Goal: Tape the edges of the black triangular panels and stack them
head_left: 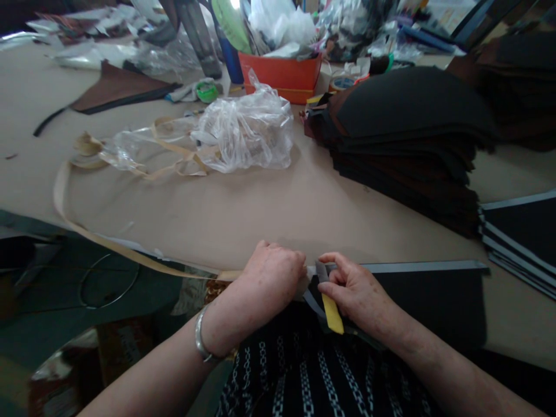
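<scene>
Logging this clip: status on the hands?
Left hand at end of grey edging on black sheet. Right hand pinching yellow strip. Beige strap trails left from left hand.

The left hand [271, 272] hides the spot where the grey strip [417, 266] and tan strip [130, 252] meet, and the right hand's fingers [332, 278] cover the top of the yellow tab [332, 313]. The far edge cuts off the contents of the orange box [280, 75], the right edge cuts off the stacked black panels [525, 243], and small items beyond are too blurred to tell.
</scene>
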Demonstrator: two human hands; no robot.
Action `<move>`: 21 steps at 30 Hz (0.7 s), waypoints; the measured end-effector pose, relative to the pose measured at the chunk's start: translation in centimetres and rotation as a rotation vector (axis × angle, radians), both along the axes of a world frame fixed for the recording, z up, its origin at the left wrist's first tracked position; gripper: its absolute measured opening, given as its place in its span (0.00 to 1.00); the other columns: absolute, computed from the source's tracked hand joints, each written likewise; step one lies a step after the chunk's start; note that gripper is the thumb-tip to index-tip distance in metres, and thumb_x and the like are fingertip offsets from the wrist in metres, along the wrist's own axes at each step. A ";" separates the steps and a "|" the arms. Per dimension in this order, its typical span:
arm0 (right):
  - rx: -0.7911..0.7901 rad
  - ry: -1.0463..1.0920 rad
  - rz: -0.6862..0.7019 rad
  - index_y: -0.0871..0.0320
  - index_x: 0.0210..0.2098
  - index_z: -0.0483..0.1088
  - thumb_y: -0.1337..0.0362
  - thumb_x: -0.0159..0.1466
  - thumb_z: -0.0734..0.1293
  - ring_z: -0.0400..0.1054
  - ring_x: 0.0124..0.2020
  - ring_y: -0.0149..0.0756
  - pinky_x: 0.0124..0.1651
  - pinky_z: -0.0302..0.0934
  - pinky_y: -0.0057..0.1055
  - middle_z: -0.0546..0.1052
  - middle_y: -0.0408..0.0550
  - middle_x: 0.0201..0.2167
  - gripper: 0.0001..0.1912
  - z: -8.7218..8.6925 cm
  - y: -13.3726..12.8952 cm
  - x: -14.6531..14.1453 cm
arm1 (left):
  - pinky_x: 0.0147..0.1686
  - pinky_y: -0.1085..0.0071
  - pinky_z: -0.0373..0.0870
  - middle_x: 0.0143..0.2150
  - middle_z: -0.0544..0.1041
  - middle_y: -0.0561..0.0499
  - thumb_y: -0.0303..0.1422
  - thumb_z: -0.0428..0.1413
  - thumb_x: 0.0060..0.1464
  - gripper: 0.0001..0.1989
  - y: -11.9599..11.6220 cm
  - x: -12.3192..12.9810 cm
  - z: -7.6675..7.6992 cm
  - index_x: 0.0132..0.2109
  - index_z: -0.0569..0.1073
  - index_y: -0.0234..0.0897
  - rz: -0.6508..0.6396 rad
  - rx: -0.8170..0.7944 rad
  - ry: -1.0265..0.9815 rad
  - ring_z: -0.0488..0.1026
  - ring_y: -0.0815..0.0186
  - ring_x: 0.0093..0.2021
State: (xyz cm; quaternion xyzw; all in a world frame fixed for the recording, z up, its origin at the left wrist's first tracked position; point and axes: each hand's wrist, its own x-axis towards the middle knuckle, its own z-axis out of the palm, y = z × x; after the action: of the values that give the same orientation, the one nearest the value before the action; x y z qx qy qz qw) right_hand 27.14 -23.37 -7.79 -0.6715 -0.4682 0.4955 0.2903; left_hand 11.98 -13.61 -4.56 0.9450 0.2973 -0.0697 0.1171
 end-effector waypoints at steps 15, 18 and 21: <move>0.060 0.314 -0.251 0.60 0.56 0.61 0.62 0.57 0.65 0.54 0.17 0.24 0.22 0.52 0.23 0.60 0.32 0.18 0.27 0.6 -0.5 2.7 | 0.35 0.69 0.66 0.29 0.74 0.52 0.28 0.47 0.60 0.14 -3.3 -0.2 -1.0 0.26 0.69 0.36 -0.123 -0.366 -0.415 0.68 0.68 0.32; 0.144 0.282 -0.435 0.59 0.42 0.69 0.59 0.56 0.69 0.61 0.23 0.26 0.29 0.58 0.25 0.65 0.36 0.21 0.16 1.7 -3.6 6.6 | 0.36 0.66 0.66 0.31 0.74 0.50 0.28 0.43 0.62 0.17 -3.2 -0.1 -2.3 0.27 0.69 0.37 -0.159 -0.307 -0.427 0.68 0.65 0.34; 0.200 0.266 -0.586 0.57 0.32 0.68 0.57 0.58 0.68 0.68 0.32 0.32 0.39 0.62 0.30 0.73 0.42 0.28 0.10 2.3 -8.9 10.0 | 0.34 0.67 0.68 0.32 0.75 0.49 0.31 0.42 0.62 0.17 -2.7 0.0 -3.4 0.28 0.70 0.39 -0.163 -0.303 -0.440 0.69 0.64 0.34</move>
State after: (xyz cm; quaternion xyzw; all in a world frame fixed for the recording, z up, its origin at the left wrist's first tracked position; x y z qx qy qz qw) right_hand 37.14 -32.23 -5.50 -0.6753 -0.2595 0.4256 0.5436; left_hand 11.95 -16.36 -7.92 0.9300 0.1738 0.0845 0.3127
